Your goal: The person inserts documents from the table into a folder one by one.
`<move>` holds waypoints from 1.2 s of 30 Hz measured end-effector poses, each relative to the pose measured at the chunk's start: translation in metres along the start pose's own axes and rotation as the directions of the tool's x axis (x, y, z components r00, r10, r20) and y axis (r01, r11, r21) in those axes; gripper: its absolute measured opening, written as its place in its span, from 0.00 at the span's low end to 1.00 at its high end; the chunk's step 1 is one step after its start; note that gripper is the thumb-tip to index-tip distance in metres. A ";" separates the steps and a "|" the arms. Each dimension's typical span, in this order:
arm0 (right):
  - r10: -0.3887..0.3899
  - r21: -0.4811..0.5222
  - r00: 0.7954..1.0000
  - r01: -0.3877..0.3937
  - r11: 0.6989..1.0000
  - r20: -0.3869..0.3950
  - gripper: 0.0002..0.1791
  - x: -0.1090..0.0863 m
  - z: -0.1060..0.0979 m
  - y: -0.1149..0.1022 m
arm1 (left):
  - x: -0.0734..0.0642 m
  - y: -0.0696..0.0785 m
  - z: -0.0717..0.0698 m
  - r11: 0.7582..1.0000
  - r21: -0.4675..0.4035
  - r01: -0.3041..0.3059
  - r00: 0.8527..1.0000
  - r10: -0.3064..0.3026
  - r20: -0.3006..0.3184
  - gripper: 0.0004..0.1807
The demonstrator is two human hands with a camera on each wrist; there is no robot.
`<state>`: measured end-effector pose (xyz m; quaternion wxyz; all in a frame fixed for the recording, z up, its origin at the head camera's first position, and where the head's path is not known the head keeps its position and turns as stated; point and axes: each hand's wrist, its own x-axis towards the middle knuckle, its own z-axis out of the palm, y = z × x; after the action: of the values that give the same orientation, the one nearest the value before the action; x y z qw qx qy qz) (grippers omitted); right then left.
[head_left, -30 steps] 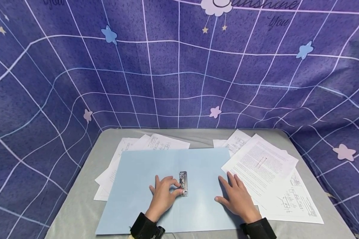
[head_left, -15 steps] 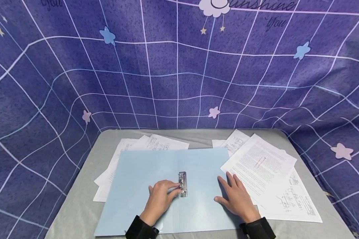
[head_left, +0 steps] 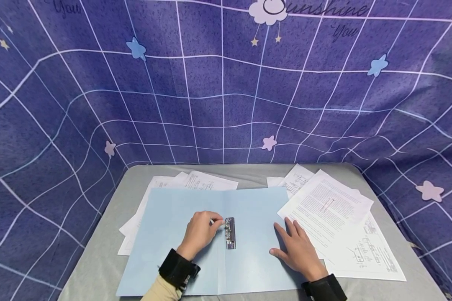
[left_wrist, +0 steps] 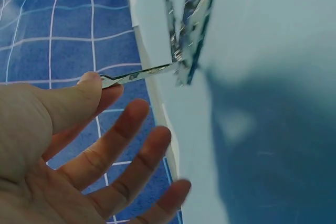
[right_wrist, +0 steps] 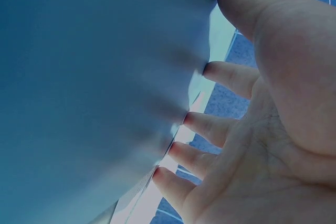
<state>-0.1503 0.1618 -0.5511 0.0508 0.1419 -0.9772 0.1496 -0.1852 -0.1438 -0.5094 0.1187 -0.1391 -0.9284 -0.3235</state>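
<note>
A light blue folder (head_left: 256, 267) lies spread open on the table, with a metal lever clip (head_left: 230, 234) near its middle. My left hand (head_left: 200, 232) pinches the clip's lever (left_wrist: 139, 74) between thumb and forefinger; in the left wrist view the lever sticks out from the clip and the clamp bar stands tilted away from its base. The other fingers of that hand are spread and hold nothing. My right hand (head_left: 298, 251) rests with spread fingers on the folder's right part, fingertips touching its surface in the right wrist view (right_wrist: 247, 114).
Printed sheets (head_left: 327, 209) overlap at the right, partly beside my right hand. More sheets (head_left: 207, 180) stick out from behind and under the folder at the left. A grey cloth covers the table (head_left: 94, 234), and a purple gridded curtain (head_left: 211, 104) hangs behind.
My left hand has moved slightly away and up from the clip, its fingers now at the clip's upper left, and the lever has swung out. The right hand has stayed in place.
</note>
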 end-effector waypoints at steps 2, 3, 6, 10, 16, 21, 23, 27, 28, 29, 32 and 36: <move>0.000 0.004 1.000 0.000 1.000 -0.001 0.44 0.000 0.000 0.000 | 0.011 -0.002 0.000 1.000 -0.021 0.009 1.000 -0.009 0.012 0.02; -0.001 0.007 1.000 0.001 1.000 -0.002 0.44 0.000 -0.001 0.001 | 0.016 -0.003 0.000 0.999 -0.028 0.018 1.000 -0.018 0.017 0.02; -0.003 0.011 1.000 0.003 1.000 -0.004 0.43 0.000 -0.001 0.001 | 0.030 -0.008 0.004 0.998 -0.039 0.044 0.998 -0.042 0.046 0.04; -0.002 0.007 1.000 0.003 1.000 -0.002 0.43 -0.001 0.001 0.001 | 0.046 -0.019 0.010 0.992 -0.088 0.085 0.991 -0.075 0.113 0.06; -0.007 -0.001 1.000 0.007 1.000 -0.004 0.43 0.000 0.001 0.003 | 0.063 -0.030 0.020 0.972 -0.162 0.170 0.967 -0.134 0.216 0.06; -0.007 0.002 1.000 0.007 1.000 -0.004 0.43 -0.001 0.001 0.003 | 0.071 -0.033 0.028 0.963 -0.135 0.234 0.944 -0.192 0.267 0.07; -0.007 0.004 1.000 0.007 1.000 -0.002 0.43 -0.001 0.002 0.003 | 0.072 -0.034 0.030 0.964 -0.117 0.240 0.941 -0.202 0.273 0.07; -0.001 0.009 1.000 0.001 1.000 0.005 0.44 -0.001 0.002 0.001 | 0.074 -0.037 0.034 0.964 -0.084 0.251 0.935 -0.219 0.279 0.07; 0.000 0.009 1.000 0.000 1.000 0.005 0.44 -0.001 0.001 0.001 | 0.075 -0.038 0.035 0.965 -0.077 0.252 0.934 -0.221 0.279 0.07; 0.000 0.010 1.000 0.000 1.000 0.004 0.44 0.000 0.001 0.001 | 0.076 -0.038 0.036 0.965 -0.072 0.253 0.934 -0.224 0.278 0.07; 0.005 0.015 1.000 -0.005 1.000 0.006 0.44 0.001 0.001 0.001 | 0.077 -0.039 0.038 0.963 -0.055 0.266 0.930 -0.241 0.278 0.09; 0.009 0.009 1.000 -0.009 1.000 0.007 0.44 0.001 0.002 0.001 | 0.078 -0.039 0.040 0.960 -0.050 0.277 0.926 -0.253 0.279 0.09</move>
<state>-0.1518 0.1623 -0.5530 0.0459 0.1382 -0.9773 0.1537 -0.2763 -0.1335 -0.5380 -0.0601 -0.0605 -0.9309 -0.3551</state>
